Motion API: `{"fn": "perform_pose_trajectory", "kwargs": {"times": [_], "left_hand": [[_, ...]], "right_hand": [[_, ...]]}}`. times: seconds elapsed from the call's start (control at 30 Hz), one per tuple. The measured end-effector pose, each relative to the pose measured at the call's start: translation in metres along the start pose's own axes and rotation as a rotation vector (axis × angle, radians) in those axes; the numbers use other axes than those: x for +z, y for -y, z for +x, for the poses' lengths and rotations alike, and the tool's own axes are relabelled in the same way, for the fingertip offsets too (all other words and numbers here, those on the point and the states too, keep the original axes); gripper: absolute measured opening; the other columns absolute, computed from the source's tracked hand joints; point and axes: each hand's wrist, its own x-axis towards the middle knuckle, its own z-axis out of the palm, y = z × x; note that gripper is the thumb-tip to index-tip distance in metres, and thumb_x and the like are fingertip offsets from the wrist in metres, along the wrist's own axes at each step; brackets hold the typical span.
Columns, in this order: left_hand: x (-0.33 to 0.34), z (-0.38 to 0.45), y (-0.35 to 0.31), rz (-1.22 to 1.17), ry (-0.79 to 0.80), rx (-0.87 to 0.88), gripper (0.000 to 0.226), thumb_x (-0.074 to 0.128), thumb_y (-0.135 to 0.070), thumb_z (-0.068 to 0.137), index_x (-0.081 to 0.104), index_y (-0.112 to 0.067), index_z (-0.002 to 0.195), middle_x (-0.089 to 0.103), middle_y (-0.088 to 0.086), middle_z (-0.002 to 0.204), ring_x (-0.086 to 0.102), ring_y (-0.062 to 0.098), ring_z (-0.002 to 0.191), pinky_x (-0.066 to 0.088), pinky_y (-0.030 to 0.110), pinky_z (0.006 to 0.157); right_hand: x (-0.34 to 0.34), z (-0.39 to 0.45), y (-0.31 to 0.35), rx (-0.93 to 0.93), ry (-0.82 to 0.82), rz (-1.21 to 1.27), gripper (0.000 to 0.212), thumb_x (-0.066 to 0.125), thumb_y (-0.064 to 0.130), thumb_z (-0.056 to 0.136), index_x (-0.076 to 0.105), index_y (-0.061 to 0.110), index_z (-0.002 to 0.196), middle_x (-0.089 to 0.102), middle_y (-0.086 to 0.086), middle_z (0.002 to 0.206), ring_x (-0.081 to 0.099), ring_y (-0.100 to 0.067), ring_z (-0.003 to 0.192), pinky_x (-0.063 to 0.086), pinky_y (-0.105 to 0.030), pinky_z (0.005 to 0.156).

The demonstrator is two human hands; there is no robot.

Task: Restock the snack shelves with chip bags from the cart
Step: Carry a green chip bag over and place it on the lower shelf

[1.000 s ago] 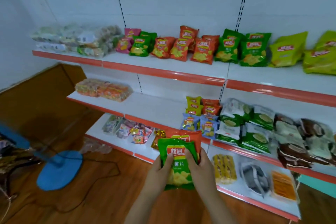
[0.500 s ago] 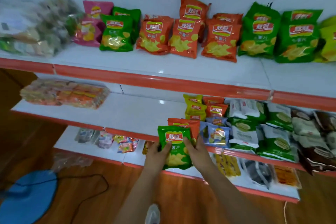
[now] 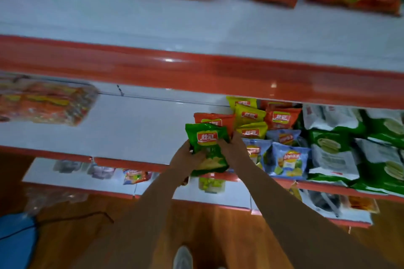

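Both arms stretched forward and slightly up toward the middle shelf [image 3: 135, 129]. Left hand [image 3: 188, 157] wrapped around the lower left side of the green chip bag [image 3: 207, 148], fingers curled onto its front. Right hand [image 3: 229, 144] clasping the bag's right edge, fingers curled over the front near the red logo. Bag upright, tilted a little to the left, its lower end over the middle shelf's red front lip, its top above the shelf board. An orange chip bag [image 3: 215, 119] directly behind it, partly covered; whether either hand also holds it cannot be told. Yellow-green bags [image 3: 249, 114] and blue bags [image 3: 286, 159] just right of the green bag on the same shelf, the right wrist close against the nearest blue one.

Compared with half a second ago: arms extended further, green bag carried higher and deeper over the middle shelf, closer to the stacked yellow-green bags. Shelves much larger in view, picture blurred. Two-handed grip unchanged.
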Motion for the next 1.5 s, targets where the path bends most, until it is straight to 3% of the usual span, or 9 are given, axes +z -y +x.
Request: {"fn": "perform_pose_trajectory", "kwargs": {"times": [0.17,0.3,0.43,0.53,0.77,0.9,1.03,1.4,1.5], "left_hand": [[0.003,0.056,0.0,0.056,-0.117,0.067,0.037,0.071,-0.021,0.088,0.062,-0.018,0.123,0.067,-0.004,0.11,0.064,0.016,0.098,0.049,0.028,0.084],[0.01,0.098,-0.003,0.055,-0.176,0.148,0.042,0.075,-0.02,0.085,0.062,-0.017,0.125,0.069,0.003,0.119,0.066,0.022,0.104,0.053,0.036,0.093],[0.018,0.134,-0.001,0.142,-0.251,0.197,0.042,0.074,-0.025,0.085,0.062,-0.017,0.124,0.069,0.005,0.119,0.065,0.026,0.109,0.053,0.041,0.096],[0.03,0.148,0.006,0.19,-0.317,0.178,0.039,0.072,-0.029,0.086,0.059,-0.015,0.121,0.067,0.001,0.112,0.063,0.022,0.1,0.047,0.03,0.079],[0.041,0.149,0.028,0.561,-0.39,0.163,0.041,0.057,-0.04,0.095,0.057,-0.014,0.125,0.059,0.018,0.116,0.054,0.037,0.113,0.045,0.042,0.09],[0.041,0.154,0.028,0.31,-0.318,0.22,0.042,0.067,-0.031,0.093,0.06,-0.017,0.132,0.06,0.018,0.118,0.064,0.035,0.103,0.052,0.037,0.084],[0.044,0.16,0.022,0.295,-0.283,0.329,0.036,0.065,-0.018,0.093,0.062,-0.015,0.129,0.069,0.013,0.112,0.067,0.029,0.101,0.047,0.027,0.079],[0.042,0.156,0.024,0.306,-0.257,0.307,0.051,0.062,-0.037,0.094,0.051,-0.02,0.14,0.06,0.012,0.122,0.063,0.029,0.107,0.053,0.041,0.092],[0.039,0.146,0.025,0.276,-0.27,0.266,0.055,0.06,-0.035,0.097,0.045,-0.016,0.145,0.052,0.014,0.135,0.057,0.03,0.119,0.048,0.039,0.098]], "right_hand": [[0.008,0.048,-0.003,-0.135,-0.072,-0.155,0.032,0.062,0.023,0.093,0.058,0.011,0.122,0.068,-0.009,0.108,0.063,-0.026,0.096,0.047,-0.031,0.076],[0.001,0.082,-0.001,-0.247,-0.129,-0.22,0.032,0.064,0.018,0.091,0.061,0.013,0.123,0.068,-0.004,0.105,0.059,-0.017,0.089,0.036,-0.009,0.062],[0.005,0.11,-0.003,-0.273,-0.158,-0.235,0.047,0.065,0.017,0.089,0.053,0.012,0.135,0.065,-0.009,0.125,0.06,-0.029,0.115,0.043,-0.031,0.093],[0.014,0.104,-0.016,-0.301,-0.264,-0.218,0.054,0.061,0.008,0.086,0.044,0.006,0.137,0.061,-0.013,0.124,0.059,-0.03,0.112,0.049,-0.036,0.094],[0.056,0.06,-0.068,-0.465,-0.045,-0.774,0.073,0.054,0.008,0.093,0.018,0.014,0.155,0.01,-0.004,0.165,0.022,-0.023,0.149,0.039,-0.041,0.109],[0.069,0.072,-0.086,-0.418,-0.006,-0.769,0.076,0.044,0.009,0.097,-0.003,0.006,0.156,-0.008,-0.011,0.165,-0.007,-0.024,0.153,0.016,-0.035,0.121],[0.081,0.091,-0.097,-0.357,-0.051,-0.802,0.075,0.04,0.013,0.097,-0.007,0.002,0.155,-0.017,-0.016,0.163,-0.011,-0.029,0.152,0.019,-0.04,0.123],[0.079,0.1,-0.091,-0.384,-0.141,-0.715,0.072,0.047,0.021,0.095,0.01,0.009,0.156,0.006,-0.013,0.164,0.001,-0.03,0.153,0.016,-0.043,0.124],[0.074,0.083,-0.081,-0.383,-0.219,-0.613,0.074,0.061,0.008,0.088,0.025,0.005,0.153,0.021,-0.017,0.161,0.025,-0.033,0.148,0.04,-0.048,0.111]]}}
